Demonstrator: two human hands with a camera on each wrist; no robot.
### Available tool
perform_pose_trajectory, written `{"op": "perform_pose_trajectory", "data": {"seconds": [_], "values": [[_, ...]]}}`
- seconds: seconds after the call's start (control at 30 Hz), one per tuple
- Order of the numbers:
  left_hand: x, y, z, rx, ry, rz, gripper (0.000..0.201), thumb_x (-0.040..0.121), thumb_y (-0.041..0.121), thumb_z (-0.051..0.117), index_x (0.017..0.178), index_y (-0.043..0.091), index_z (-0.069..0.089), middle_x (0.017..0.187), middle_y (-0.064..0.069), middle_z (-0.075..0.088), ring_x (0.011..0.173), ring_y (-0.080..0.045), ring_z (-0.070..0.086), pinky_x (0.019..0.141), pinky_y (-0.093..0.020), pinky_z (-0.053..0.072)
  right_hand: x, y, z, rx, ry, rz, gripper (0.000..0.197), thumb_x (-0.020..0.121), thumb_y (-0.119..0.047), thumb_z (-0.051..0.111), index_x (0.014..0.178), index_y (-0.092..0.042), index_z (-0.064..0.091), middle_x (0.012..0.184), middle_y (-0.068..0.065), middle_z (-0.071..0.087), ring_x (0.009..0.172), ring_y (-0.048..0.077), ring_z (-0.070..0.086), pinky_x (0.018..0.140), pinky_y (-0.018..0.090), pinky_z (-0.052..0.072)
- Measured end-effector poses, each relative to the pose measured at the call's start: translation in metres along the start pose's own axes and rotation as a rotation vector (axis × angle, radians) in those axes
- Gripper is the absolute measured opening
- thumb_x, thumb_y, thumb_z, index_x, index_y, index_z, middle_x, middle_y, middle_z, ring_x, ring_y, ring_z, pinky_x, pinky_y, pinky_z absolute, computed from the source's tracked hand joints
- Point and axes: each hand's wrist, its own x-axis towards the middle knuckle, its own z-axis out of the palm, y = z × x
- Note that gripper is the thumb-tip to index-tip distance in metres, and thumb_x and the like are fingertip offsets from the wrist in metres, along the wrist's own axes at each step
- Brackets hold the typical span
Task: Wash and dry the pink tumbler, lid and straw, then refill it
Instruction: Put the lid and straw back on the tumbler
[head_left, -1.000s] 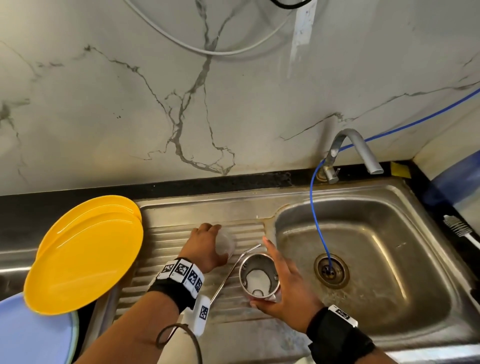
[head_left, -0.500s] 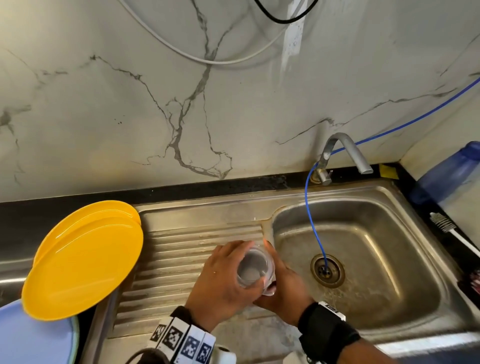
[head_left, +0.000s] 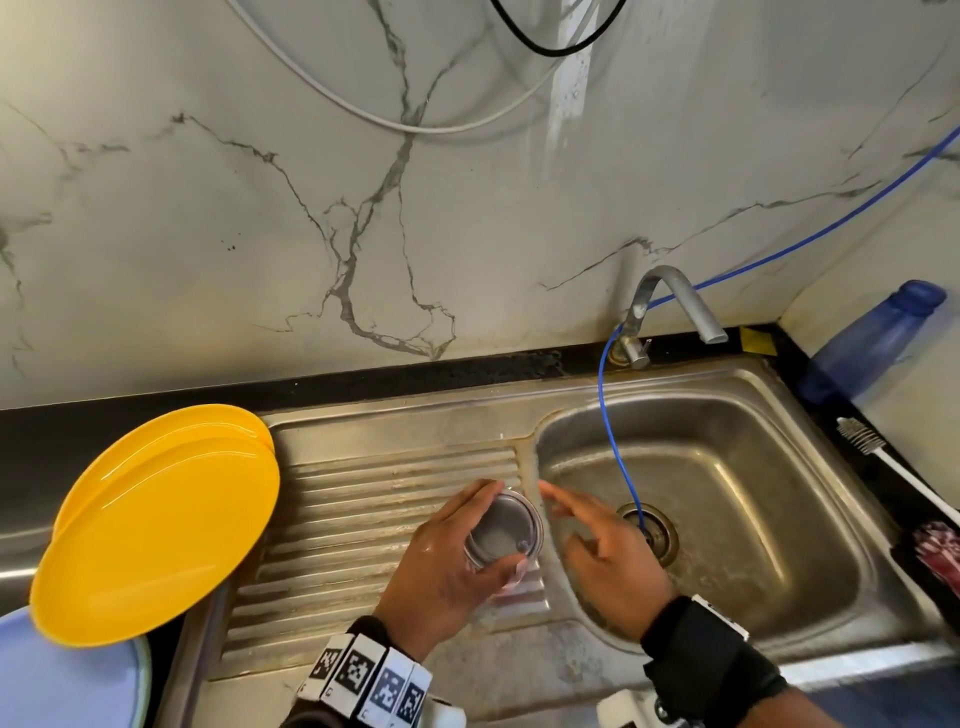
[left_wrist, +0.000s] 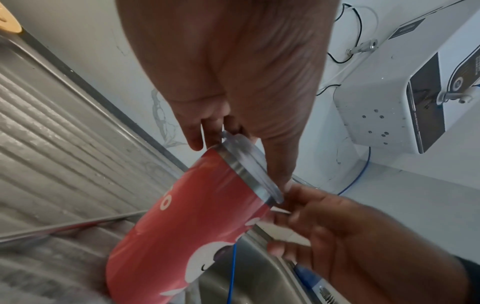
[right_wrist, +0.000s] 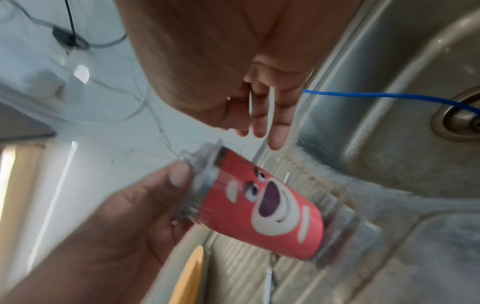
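Left hand (head_left: 441, 566) grips lid (head_left: 503, 530) on tumbler (left_wrist: 192, 222); right hand (head_left: 608, 556) open, empty beside it; lid should be pressed down evenly.

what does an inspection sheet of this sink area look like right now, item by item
surface: steel drainboard beside sink basin, wet.
job's things: pink tumbler tilted, clear lid on its rim; metal straw lying on drainboard.
clutter: yellow plates, blue bottle, bottle brush.
grippers: left hand grips lid and tumbler top; right hand open, apart from tumbler.
cables: blue tube runs into drain; white and black cables on wall.
surroundings: marble wall, tap, not running.
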Motion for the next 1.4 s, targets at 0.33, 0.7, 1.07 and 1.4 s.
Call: {"op": "perform_pose_trajectory", "data": {"seconds": [0.33,0.7,1.07,1.4], "values": [[0.002,-0.005,0.000,-0.163,0.006,0.063,0.072,0.084,0.050,0.078,0.146,0.033,0.047,0.143,0.025,0.052,0.131,0.003,0.050,0.105,-0.012,0.039,0.012,-0.015,0.010,-0.023,-0.078,-0.138,0.056,0.088,-0.058,0.058,0.140,-0.038,0.054,0.145,-0.026,0.045,0.129,-0.023,0.035,0.107,0.016,0.042],[0.000,-0.007,-0.001,-0.214,0.003,0.049,0.071,0.083,0.053,0.079,0.145,0.038,0.045,0.142,0.023,0.052,0.132,-0.003,0.050,0.105,-0.022,0.045,0.009,-0.003,0.015,-0.063,-0.098,-0.238,0.049,0.095,-0.049,0.056,0.142,-0.048,0.040,0.148,-0.034,0.033,0.134,-0.022,0.029,0.106,0.003,0.028],[-0.022,-0.049,-0.004,-0.229,0.125,-0.137,0.065,0.084,0.077,0.052,0.140,0.045,0.046,0.137,0.026,0.055,0.121,0.004,0.056,0.086,-0.010,0.047,0.004,0.002,0.016,-0.122,-0.162,-0.226,0.065,0.096,-0.061,0.051,0.153,-0.051,0.021,0.155,-0.036,0.023,0.137,-0.012,0.033,0.100,0.014,0.041],[-0.035,-0.080,0.020,0.456,-0.080,-0.499,0.032,0.087,0.054,0.063,0.108,0.031,0.057,0.114,0.011,0.060,0.111,-0.016,0.057,0.086,-0.032,0.049,-0.008,-0.008,0.011,-0.035,-0.043,-0.128,0.069,0.092,-0.070,0.046,0.152,-0.053,0.017,0.148,-0.018,0.040,0.128,-0.003,0.046,0.090,0.027,0.055]]}}
